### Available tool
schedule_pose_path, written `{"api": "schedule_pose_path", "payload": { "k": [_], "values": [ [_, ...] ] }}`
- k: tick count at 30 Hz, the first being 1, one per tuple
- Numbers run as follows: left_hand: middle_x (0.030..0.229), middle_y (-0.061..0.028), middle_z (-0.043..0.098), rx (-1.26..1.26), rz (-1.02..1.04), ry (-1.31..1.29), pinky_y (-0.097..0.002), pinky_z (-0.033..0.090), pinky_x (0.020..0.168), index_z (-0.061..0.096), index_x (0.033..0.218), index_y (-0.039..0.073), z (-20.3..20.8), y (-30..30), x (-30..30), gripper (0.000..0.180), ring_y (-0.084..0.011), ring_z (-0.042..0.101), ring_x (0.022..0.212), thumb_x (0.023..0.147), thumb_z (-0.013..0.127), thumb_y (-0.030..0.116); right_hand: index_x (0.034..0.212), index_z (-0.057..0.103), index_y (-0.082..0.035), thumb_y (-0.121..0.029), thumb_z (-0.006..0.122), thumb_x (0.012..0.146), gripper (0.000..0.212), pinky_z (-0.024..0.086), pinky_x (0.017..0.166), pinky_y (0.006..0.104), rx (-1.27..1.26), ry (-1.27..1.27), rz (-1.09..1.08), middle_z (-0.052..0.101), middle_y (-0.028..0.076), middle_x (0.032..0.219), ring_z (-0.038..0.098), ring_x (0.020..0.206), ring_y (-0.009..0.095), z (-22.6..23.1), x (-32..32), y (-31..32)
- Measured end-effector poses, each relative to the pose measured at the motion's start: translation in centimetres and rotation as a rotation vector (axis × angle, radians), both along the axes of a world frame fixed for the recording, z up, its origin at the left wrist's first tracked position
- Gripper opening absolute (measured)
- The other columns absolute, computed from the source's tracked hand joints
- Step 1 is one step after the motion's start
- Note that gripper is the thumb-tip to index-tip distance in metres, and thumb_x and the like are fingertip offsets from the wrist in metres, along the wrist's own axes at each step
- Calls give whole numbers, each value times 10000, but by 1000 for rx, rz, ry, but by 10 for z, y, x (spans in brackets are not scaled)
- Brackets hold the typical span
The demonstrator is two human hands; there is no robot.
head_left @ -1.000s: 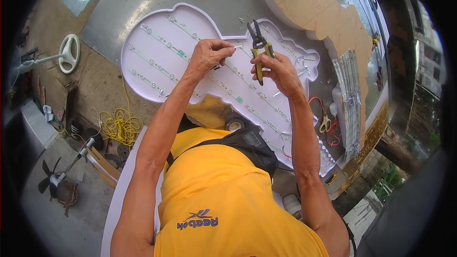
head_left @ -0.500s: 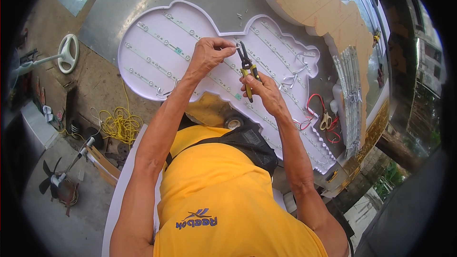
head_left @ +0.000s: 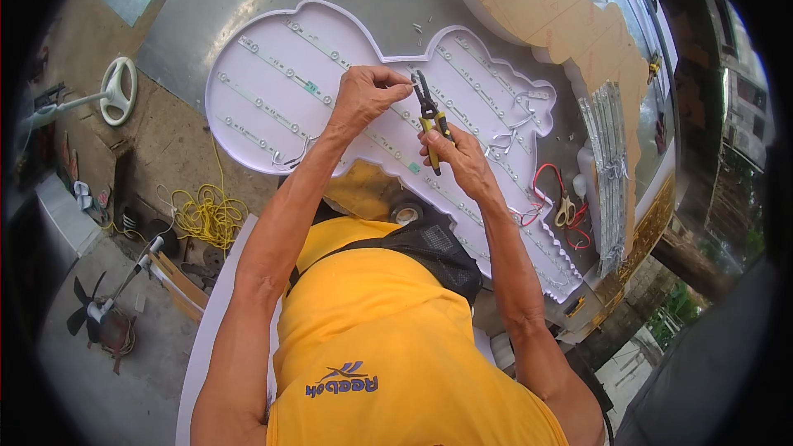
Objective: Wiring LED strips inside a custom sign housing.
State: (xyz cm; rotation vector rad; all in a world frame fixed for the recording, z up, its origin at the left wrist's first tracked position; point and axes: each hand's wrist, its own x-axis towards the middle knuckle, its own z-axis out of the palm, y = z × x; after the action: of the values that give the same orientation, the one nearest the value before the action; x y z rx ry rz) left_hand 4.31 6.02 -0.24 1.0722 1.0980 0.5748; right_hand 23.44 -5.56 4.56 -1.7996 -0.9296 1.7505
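Note:
Above a shaped tray, my right hand [head_left: 459, 161] is wrapped round the yellow-and-black handles of wire strippers [head_left: 430, 120], whose dark jaws point up and away from me. Just left of those jaws, my left hand [head_left: 369, 99] is closed in a pinch with thumb and forefinger together. What it holds is too small to make out. Beneath both hands lies the white, curvy-edged tray [head_left: 273, 74] with a raised rim. Rows of LED strips [head_left: 285, 71] run slantwise across its floor. Loose white wires [head_left: 502, 142] stick up at its right side.
Right of the tray lie scissors [head_left: 565, 213], red wire [head_left: 545, 177] and a bundle of LED strips [head_left: 610, 165] on a brown-faced shaped panel [head_left: 529, 0]. Small bits are scattered on the metal tabletop [head_left: 363, 0]. Yellow cord [head_left: 211, 219] and a fan [head_left: 91, 310] are on the left.
Both hands stay almost in place. The wire strippers' jaws sit about where they were, beside my left fingertips.

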Motion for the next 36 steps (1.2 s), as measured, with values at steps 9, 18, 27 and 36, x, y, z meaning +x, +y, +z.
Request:
{"api": "schedule_pose_path", "payload": {
  "k": [9, 18, 27, 36],
  "values": [
    [743, 5, 687, -4, 1, 16, -201, 400, 523, 776, 957, 8, -1, -1, 0, 211, -43, 504, 590, 845, 794, 186, 942, 600, -5, -377, 581, 1024, 382, 519, 631, 300, 136, -216, 121, 630, 79, 790, 630, 695, 149, 7, -6, 1],
    [736, 2, 690, -4, 5, 11, -205, 403, 517, 778, 950, 11, -1, -1, 0, 216, -45, 503, 580, 841, 794, 197, 908, 585, 28, -286, 598, 1016, 332, 476, 582, 324, 341, -436, 230, 555, 85, 782, 581, 627, 168, -5, -5, -2],
    [724, 5, 685, -6, 7, 22, -209, 401, 510, 777, 934, 10, -1, 0, 0, 197, -46, 498, 565, 842, 785, 184, 907, 557, 36, -215, 611, 995, 270, 437, 651, 411, 433, -529, 264, 529, 163, 809, 556, 695, 312, 4, -12, 2],
    [714, 24, 660, 3, -51, 21, -211, 386, 504, 771, 951, 17, -4, 4, -2, 192, -40, 492, 569, 862, 766, 187, 965, 519, 48, -117, 612, 962, 189, 446, 688, 490, 487, -579, 255, 509, 217, 910, 558, 765, 418, 1, -21, -2]
  ]
}}
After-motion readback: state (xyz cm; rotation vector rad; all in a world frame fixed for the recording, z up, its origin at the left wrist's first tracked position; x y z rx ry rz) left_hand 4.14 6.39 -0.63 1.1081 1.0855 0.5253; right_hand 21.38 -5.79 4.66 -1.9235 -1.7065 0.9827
